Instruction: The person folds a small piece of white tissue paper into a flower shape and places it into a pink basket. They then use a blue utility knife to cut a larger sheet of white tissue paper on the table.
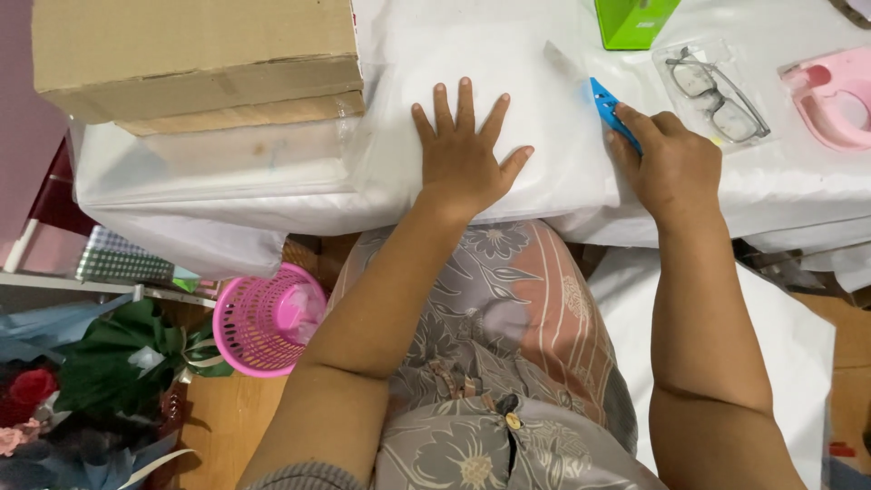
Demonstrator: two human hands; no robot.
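My left hand (463,150) lies flat, fingers spread, on a white sheet (544,100) that covers the table and hangs over its front edge. My right hand (667,159) grips a blue-handled utility knife (606,107). The knife's blade (564,62) points up and to the left across the sheet, just right of my left hand. Both forearms reach forward over my lap.
A cardboard box (195,54) sits at the table's back left. A green box (632,20), eyeglasses (717,91) in clear wrapping and a pink tape dispenser (835,95) lie at the right. A pink basket (268,319) and flowers (82,390) stand on the floor at left.
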